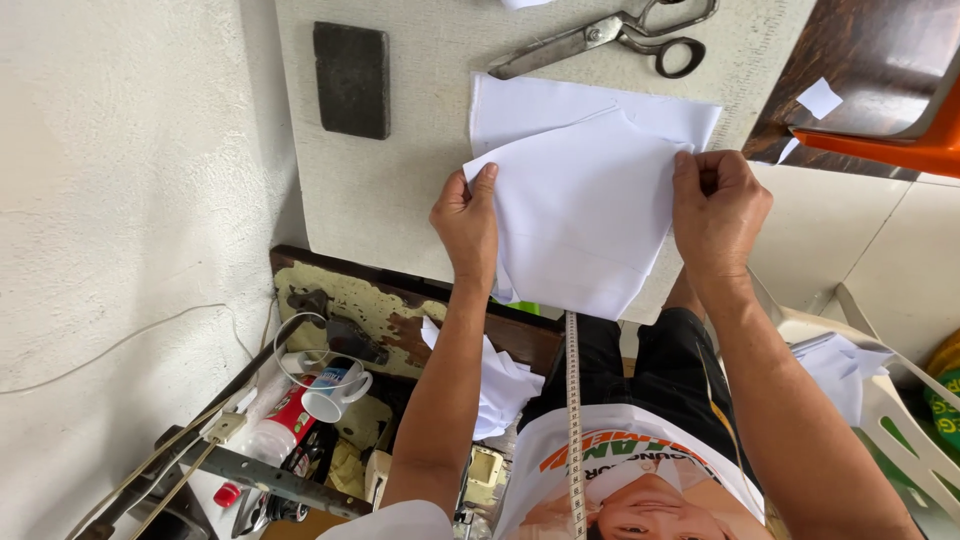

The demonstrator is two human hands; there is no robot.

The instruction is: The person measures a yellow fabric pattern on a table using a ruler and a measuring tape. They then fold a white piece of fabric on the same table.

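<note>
Both my hands hold up a white piece of fabric point(585, 225) over the front edge of a pale cutting table point(400, 190). My left hand point(466, 222) pinches its left top corner, thumb on top. My right hand point(716, 205) grips its right top corner. A second white fabric piece point(540, 105) lies flat on the table just beyond the held one. Large metal scissors point(610, 32) rest on the table further away, above the fabric.
A dark rectangular block point(350, 80) lies on the table's left part. A measuring tape point(573, 400) hangs down my front. An orange chair point(885, 150) stands at the far right, a white plastic chair point(880, 410) with fabric pieces at the near right. A white cup point(335, 395) and sewing-machine parts sit at the lower left.
</note>
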